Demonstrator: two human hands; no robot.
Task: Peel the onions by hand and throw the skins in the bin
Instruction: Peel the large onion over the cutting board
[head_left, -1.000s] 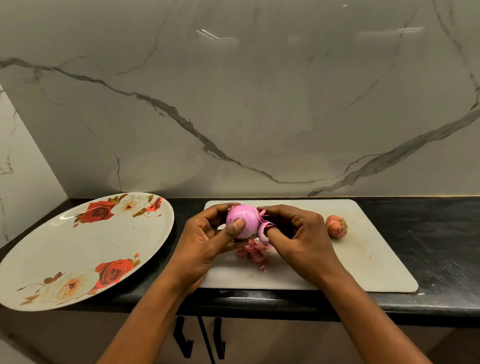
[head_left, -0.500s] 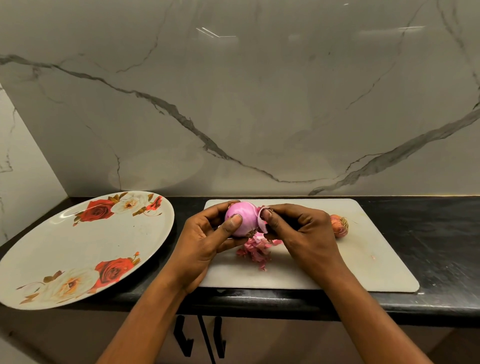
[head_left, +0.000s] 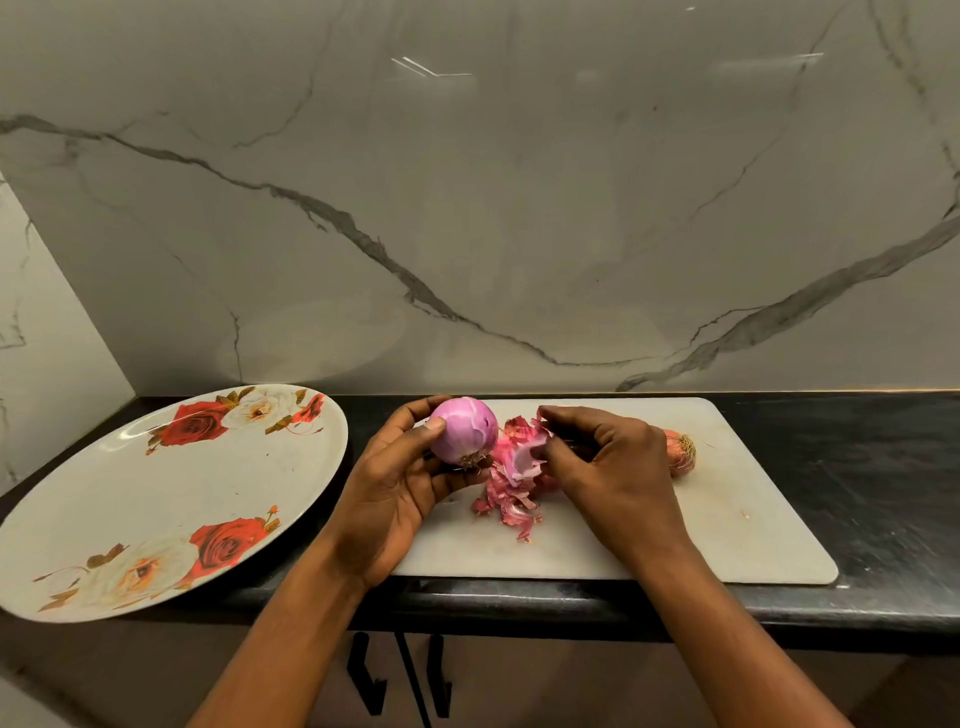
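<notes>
Item 1. My left hand (head_left: 400, 483): fingers and thumb were curled round the peeled onion (head_left: 464, 435), thumb tip on its left side. The hand held it just above the left end of the cutting board (head_left: 727, 519).

Item 2. Peeled onion: pale purple and glossy, with the root tuft pointing down toward me.

Item 3. My right hand (head_left: 613, 467): fingertips pinched a loose piece of skin (head_left: 522, 454), pink outside and whitish inside, just to the right of the onion. I could not tell whether that piece still touched the onion.

Item 4. Pile of skins (head_left: 506, 501): reddish, papery scraps lay on the board below and between my two hands.

Item 5. Unpeeled onion (head_left: 681, 453): small and orange-brown, it lay on the board behind my right hand, partly hidden by it, roots facing right.

Item 6. Cutting board: white, rounded corners, flat on the black counter (head_left: 857, 467).

Item 7. Plate (head_left: 156, 493): large, white, printed with red and cream roses. It sat on the counter left of the board, its near edge overhanging the counter front.

Item 8. Marble wall (head_left: 519, 208): grey-veined, behind the counter.
</notes>
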